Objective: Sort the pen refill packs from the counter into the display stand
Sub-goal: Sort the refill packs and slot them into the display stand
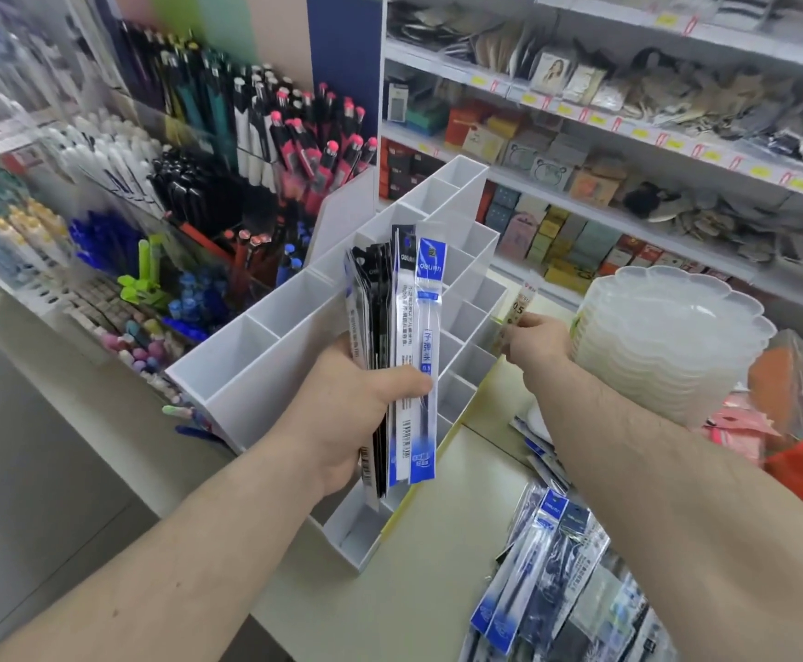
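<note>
The left hand (356,413) grips a bundle of packs (399,355) upright, thumb across the front and fingers curled behind, the blue-and-white pack foremost and black ones stacked behind it. The bundle stands in front of the stand (266,355), a white tiered rack of open compartments on the counter (418,556), and hides several of its middle cells; the bundle's lower ends hang over the nearest cell. To the right, the right hand (538,341) pinches a single pack (519,310) with a pale label between thumb and fingertips, holding it just beside the stand's right edge and above the counter (its lower half is covered by the fingers, so only the top and a "0.5" mark show). Whether that pack's bottom already sits inside a cell is hard to tell, since the hand blocks the spot. More packs lie in a loose pile (552,570) on the counter at lower right, under the right forearm and cut off by the frame's bottom edge. Behind the right hand stands a stack of clear scalloped trays (667,336). Left of the stand, pens (266,136) fill a display, blurred toward the edge; shelves (629,131) of small goods run across the background.
</note>
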Action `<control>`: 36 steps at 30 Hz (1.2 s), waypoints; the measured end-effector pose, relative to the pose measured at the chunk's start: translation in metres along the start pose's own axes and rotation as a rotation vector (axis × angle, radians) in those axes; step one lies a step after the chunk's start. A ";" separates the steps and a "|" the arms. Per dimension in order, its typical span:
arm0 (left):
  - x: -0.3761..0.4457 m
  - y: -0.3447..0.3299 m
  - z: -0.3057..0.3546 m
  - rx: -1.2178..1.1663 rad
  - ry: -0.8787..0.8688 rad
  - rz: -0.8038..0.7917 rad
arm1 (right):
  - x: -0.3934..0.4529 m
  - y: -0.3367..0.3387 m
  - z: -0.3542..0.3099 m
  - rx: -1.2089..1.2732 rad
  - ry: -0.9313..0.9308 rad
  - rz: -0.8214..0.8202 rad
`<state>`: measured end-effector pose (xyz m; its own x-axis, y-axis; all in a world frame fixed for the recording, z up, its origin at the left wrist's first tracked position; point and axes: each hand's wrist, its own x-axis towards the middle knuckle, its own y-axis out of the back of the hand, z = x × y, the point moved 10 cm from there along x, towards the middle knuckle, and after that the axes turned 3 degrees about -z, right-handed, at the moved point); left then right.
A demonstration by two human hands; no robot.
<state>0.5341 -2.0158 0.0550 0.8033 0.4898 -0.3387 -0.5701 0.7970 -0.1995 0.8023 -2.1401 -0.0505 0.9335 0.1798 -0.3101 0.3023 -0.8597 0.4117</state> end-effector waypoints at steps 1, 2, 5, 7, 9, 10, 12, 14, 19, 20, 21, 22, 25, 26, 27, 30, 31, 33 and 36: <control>0.000 0.000 0.000 -0.003 0.000 0.000 | 0.003 0.002 0.001 0.009 0.001 0.010; -0.001 -0.001 0.000 -0.007 0.000 -0.004 | 0.000 0.007 0.002 0.029 -0.012 0.027; -0.004 -0.007 0.000 -0.039 0.000 -0.046 | -0.026 0.024 -0.005 0.062 0.011 0.065; -0.009 -0.019 -0.003 -0.071 0.018 -0.121 | -0.076 0.039 -0.031 0.110 0.127 0.071; -0.013 -0.033 -0.009 -0.104 0.048 -0.211 | -0.134 0.047 -0.052 0.180 0.229 -0.005; -0.015 -0.040 -0.014 -0.115 0.066 -0.254 | -0.163 0.052 -0.060 0.196 0.272 -0.047; -0.017 -0.053 -0.023 -0.125 0.098 -0.319 | -0.207 0.060 -0.068 0.232 0.316 -0.113; -0.019 -0.065 -0.031 -0.134 0.120 -0.377 | -0.228 0.059 -0.062 0.226 0.305 -0.178; -0.030 -0.100 -0.052 -0.199 0.192 -0.585 | -0.241 0.061 -0.041 0.082 0.265 -0.204; -0.032 -0.104 -0.054 -0.233 0.220 -0.610 | -0.243 0.064 -0.040 0.114 0.264 -0.207; -0.034 -0.106 -0.057 -0.265 0.245 -0.625 | -0.245 0.067 -0.039 0.146 0.266 -0.209; -0.035 -0.108 -0.058 -0.284 0.258 -0.632 | -0.247 0.070 -0.038 0.182 0.269 -0.203; -0.036 -0.109 -0.060 -0.268 0.264 -0.629 | -0.247 0.085 -0.030 0.344 0.226 -0.123; -0.037 -0.108 -0.062 -0.245 0.264 -0.622 | -0.246 0.089 -0.025 0.412 0.191 -0.100; -0.037 -0.106 -0.063 -0.219 0.259 -0.613 | -0.245 0.092 -0.021 0.465 0.162 -0.087; -0.035 -0.100 -0.065 -0.113 0.225 -0.572 | -0.246 0.092 -0.020 0.502 0.129 -0.097; -0.034 -0.098 -0.065 -0.078 0.211 -0.552 | -0.247 0.089 -0.020 0.494 0.122 -0.106; -0.032 -0.094 -0.064 -0.023 0.187 -0.508 | -0.246 0.082 -0.019 0.468 0.111 -0.130; -0.031 -0.089 -0.058 0.027 0.144 -0.453 | -0.246 0.072 -0.023 0.392 0.154 -0.168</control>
<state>0.5496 -2.1222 0.0301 0.9370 0.0382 -0.3473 -0.1613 0.9290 -0.3331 0.5985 -2.2352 0.0754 0.9045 0.3758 -0.2018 0.3840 -0.9233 0.0015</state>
